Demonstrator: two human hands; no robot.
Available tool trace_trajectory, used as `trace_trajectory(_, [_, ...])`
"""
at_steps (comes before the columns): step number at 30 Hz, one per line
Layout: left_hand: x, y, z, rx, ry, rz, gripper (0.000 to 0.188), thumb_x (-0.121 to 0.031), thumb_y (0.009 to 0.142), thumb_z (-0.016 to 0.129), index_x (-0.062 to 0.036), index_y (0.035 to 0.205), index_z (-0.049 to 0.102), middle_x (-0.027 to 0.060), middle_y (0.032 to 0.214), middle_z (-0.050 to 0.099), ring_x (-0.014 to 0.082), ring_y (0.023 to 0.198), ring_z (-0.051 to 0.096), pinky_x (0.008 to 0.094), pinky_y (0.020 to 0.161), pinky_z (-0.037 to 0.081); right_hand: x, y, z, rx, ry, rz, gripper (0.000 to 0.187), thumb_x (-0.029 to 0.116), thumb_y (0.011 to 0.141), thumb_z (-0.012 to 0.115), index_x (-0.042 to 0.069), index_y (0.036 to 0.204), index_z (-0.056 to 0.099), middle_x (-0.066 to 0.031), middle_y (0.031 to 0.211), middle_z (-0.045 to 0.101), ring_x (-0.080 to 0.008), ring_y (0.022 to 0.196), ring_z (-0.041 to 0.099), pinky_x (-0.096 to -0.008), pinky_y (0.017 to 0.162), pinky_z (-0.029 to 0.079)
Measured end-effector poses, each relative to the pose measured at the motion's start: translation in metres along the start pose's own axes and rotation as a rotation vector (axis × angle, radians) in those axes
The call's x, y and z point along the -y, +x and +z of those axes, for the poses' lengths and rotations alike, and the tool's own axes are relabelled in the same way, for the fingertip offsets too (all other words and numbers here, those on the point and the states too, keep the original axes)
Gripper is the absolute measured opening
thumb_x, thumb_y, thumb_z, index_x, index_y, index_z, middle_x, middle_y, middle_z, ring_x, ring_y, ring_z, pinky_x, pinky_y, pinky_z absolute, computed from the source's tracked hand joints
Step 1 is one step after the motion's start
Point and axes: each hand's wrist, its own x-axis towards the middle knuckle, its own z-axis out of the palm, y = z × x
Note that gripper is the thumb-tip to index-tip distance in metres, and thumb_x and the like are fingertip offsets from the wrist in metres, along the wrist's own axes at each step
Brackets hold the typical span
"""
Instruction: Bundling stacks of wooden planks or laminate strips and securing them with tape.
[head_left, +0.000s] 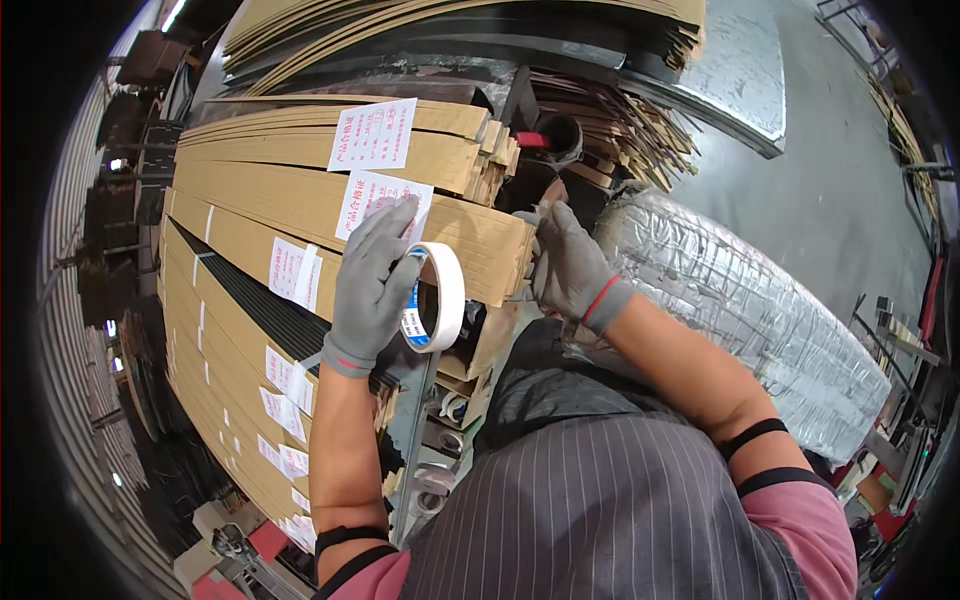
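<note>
My left hand (368, 285), in a grey glove, carries a roll of white tape (453, 298) at its thumb side. Its fingers lie stretched over a white paper label (362, 200) with red print, on a long brown cardboard-wrapped bundle (485, 240). Beside that bundle's near end is my right hand (575, 265), also gloved, with fingers drawn together. A small brownish bit shows at its fingertips, too unclear to name.
More long cardboard bundles (235, 385) with labels lie side by side at left, dark strips (250, 300) between them. A silvery wrapped bundle (740, 310) lies at right. Behind are a dark tube with a red part (562, 137), thin loose strips (630, 120) and a metal-topped table (735, 70).
</note>
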Motion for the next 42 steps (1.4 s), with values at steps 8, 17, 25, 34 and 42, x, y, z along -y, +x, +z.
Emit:
trace_trajectory(8, [-0.05, -0.004, 0.027, -0.029, -0.079, 0.077, 0.023, -0.023, 0.088, 0.055, -0.0005, 0.083, 0.057, 0.0237, 0.126, 0.056, 0.0396, 0.12, 0.049, 0.0464, 0.107, 0.03, 0.019, -0.074, -0.013, -0.099, -0.07, -0.031, 0.059, 0.053, 0.097, 0.038, 0.004, 0.127, 0.046, -0.0145, 0.127, 0.053, -0.0273, 0.116, 0.054, -0.0417, 0.098, 0.045])
trace_trajectory(17, [-0.131, -0.023, 0.074, -0.139, -0.148, 0.041, 0.016, -0.018, 0.087, 0.056, -0.0021, 0.082, 0.056, 0.0196, 0.123, 0.058, 0.039, 0.117, 0.05, 0.045, 0.101, 0.036, 0.102, -0.211, -0.027, -0.24, -1.359, -0.079, 0.059, 0.044, 0.098, 0.045, -0.002, 0.134, 0.044, -0.0171, 0.11, 0.064, -0.0231, 0.099, 0.065, -0.0336, 0.08, 0.054])
trace_trajectory(25, [-0.124, -0.02, 0.037, -0.032, -0.307, -0.037, 0.02, -0.018, 0.088, 0.056, 0.0012, 0.087, 0.058, 0.0194, 0.109, 0.062, 0.037, 0.104, 0.056, 0.0413, 0.095, 0.041, 0.113, -0.212, 0.082, 0.38, -1.742, -0.662, 0.046, 0.033, 0.096, 0.05, -0.007, 0.119, 0.057, -0.0187, 0.104, 0.066, -0.0299, 0.108, 0.06, -0.0397, 0.099, 0.041])
trace_trajectory(34, [-0.131, -0.047, 0.022, -0.087, -0.781, -0.231, 0.026, -0.029, 0.088, 0.064, -0.0025, 0.086, 0.061, 0.0114, 0.071, 0.059, 0.0197, 0.063, 0.057, 0.0301, 0.062, 0.047, 0.092, -0.149, 0.142, 0.993, -1.843, -0.347, 0.038, 0.035, 0.09, 0.061, 0.001, 0.074, 0.065, -0.0105, 0.076, 0.064, -0.0295, 0.094, 0.064, -0.0558, 0.108, 0.03])
trace_trajectory(42, [-0.111, -0.117, 0.051, -0.287, -0.541, -0.304, 0.024, -0.012, 0.081, 0.07, -0.0053, 0.063, 0.057, 0.0085, 0.058, 0.055, 0.0255, 0.049, 0.055, 0.0333, 0.048, 0.043, 0.13, -0.114, 0.181, 0.59, -2.878, -0.552, 0.013, 0.014, 0.087, 0.063, 0.005, 0.083, 0.072, -0.0086, 0.082, 0.069, -0.0207, 0.091, 0.066, -0.0471, 0.105, 0.037])
